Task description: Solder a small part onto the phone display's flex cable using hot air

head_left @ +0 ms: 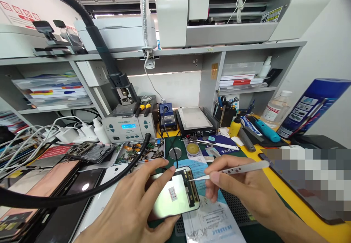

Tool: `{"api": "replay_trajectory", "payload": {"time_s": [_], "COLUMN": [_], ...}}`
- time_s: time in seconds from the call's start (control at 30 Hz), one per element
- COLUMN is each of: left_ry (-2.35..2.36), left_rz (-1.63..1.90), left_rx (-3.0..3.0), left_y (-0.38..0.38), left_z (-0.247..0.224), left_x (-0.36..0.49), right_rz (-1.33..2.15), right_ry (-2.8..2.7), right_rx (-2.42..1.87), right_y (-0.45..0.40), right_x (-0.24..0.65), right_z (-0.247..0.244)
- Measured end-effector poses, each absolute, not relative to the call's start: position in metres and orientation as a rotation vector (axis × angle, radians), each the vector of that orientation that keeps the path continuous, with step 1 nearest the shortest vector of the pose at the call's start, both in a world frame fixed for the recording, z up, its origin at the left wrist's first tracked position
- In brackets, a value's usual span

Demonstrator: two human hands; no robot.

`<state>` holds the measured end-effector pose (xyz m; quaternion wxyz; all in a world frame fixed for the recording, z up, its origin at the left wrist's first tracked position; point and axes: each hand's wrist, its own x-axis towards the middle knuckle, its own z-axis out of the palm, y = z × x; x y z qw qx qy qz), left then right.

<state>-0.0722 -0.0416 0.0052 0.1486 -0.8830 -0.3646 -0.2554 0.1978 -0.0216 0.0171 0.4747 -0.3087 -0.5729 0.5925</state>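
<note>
My left hand [131, 202] grips an opened phone [175, 195] by its left side, thumb on the upper edge, with the shiny inner plate and a strip of small parts facing up. My right hand [244, 188] pinches silver tweezers [233, 169] whose tip rests at the phone's upper right, near the strip of parts. Both hands hover low over a printed paper sheet [211, 221] on the dark green mat.
A thick black hose [90, 191] curves across the left foreground. Several phones and screens [55, 184] lie at left. Behind stand a soldering station [128, 126], a parts tray [137, 151], a hot plate [196, 120], a tool cup [226, 113], bottles and a blue can [312, 107].
</note>
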Motion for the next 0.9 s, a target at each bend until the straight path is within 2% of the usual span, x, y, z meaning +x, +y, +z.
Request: {"api": "replay_trajectory", "payload": {"time_s": [0.9], "left_ry": [-1.209], "left_rz": [-0.823], "left_rx": [-2.631], "left_y": [-0.045], "left_z": [0.005], "left_x": [-0.0726], "right_rz": [1.504], "right_ry": [-1.385], "right_rx": [-0.779], "right_y": [-0.0233], "right_x": [0.2006], "right_z": [0.0183]}}
